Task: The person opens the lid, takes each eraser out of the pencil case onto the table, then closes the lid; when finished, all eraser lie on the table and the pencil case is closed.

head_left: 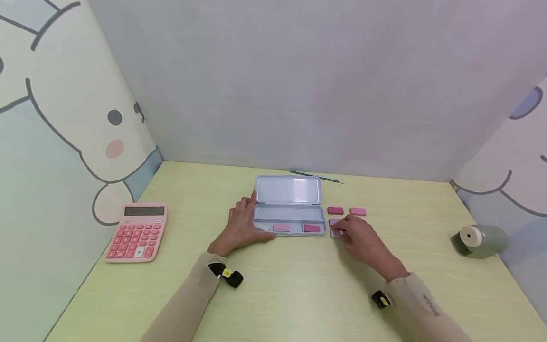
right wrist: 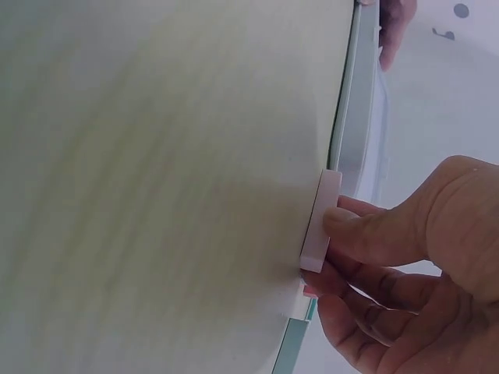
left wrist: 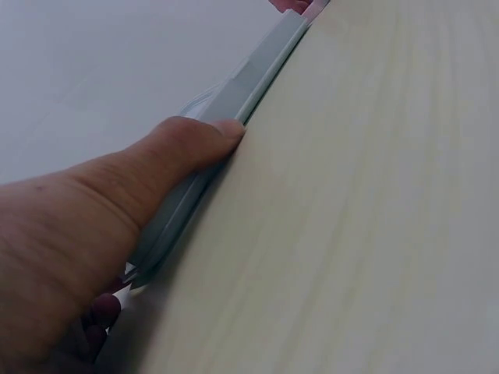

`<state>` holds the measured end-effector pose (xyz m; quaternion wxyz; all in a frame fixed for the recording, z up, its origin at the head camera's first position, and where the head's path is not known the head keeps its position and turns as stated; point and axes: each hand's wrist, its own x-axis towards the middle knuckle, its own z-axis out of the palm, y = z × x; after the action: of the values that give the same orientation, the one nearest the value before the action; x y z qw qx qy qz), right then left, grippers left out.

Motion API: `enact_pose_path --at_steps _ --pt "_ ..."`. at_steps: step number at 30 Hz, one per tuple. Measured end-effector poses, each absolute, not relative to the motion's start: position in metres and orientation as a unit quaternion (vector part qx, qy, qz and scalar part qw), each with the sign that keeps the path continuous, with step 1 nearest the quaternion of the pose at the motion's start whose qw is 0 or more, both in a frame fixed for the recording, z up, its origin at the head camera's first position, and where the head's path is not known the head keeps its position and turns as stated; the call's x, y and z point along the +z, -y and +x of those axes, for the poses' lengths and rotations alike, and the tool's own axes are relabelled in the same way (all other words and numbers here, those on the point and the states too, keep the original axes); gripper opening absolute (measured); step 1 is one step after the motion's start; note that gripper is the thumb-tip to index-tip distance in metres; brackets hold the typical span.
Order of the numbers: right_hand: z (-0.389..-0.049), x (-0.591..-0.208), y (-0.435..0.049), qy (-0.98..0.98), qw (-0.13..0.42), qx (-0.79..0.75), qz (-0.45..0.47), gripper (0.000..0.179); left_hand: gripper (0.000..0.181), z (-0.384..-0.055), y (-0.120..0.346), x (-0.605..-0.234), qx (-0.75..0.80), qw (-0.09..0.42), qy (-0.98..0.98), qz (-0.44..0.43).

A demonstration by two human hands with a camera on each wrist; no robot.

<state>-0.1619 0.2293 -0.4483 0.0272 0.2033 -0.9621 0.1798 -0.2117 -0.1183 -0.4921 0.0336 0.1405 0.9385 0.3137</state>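
An open pale-blue pencil case (head_left: pixel 288 212) lies on the table with its lid tipped back. My left hand (head_left: pixel 242 225) holds its left end, the thumb along the front wall and the other fingers by the left side. Inside the front compartments lie a light pink eraser (head_left: pixel 281 228), a magenta eraser (head_left: pixel 312 229) and a whitish piece (head_left: pixel 261 226). Just right of the case, my right hand (head_left: pixel 361 237) pinches a pale pink eraser (right wrist: pixel 321 222) between thumb and fingers. A lilac eraser (head_left: pixel 333 222) is partly hidden by that hand.
Behind the right hand lie a dark pink eraser (head_left: pixel 335 210) and a pink eraser (head_left: pixel 357 211). A pencil (head_left: pixel 316 176) rests behind the case. At the left stands a pink calculator (head_left: pixel 137 232); a green pencil sharpener (head_left: pixel 483 241) is near the right edge.
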Motion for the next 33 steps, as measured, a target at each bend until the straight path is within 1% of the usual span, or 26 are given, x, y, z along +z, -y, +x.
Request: enact_pose_path --at_steps 14,20,25,33 --pt "-0.159 -0.449 -0.230 0.963 0.017 0.185 0.196 0.026 0.145 -0.212 0.118 -0.492 0.311 0.025 -0.939 0.143" --pt "-0.161 -0.444 -0.230 0.962 0.010 0.183 0.201 0.026 0.145 -0.211 0.117 -0.491 0.316 0.035 -0.938 0.137" --pt "-0.168 -0.437 -0.226 0.956 0.021 0.204 0.210 0.023 0.145 -0.210 0.117 -0.491 0.317 0.034 -0.938 0.135" --pt "-0.178 -0.438 -0.216 0.943 0.059 0.225 0.239 0.017 0.146 -0.211 0.118 -0.492 0.314 0.031 -0.939 0.136"
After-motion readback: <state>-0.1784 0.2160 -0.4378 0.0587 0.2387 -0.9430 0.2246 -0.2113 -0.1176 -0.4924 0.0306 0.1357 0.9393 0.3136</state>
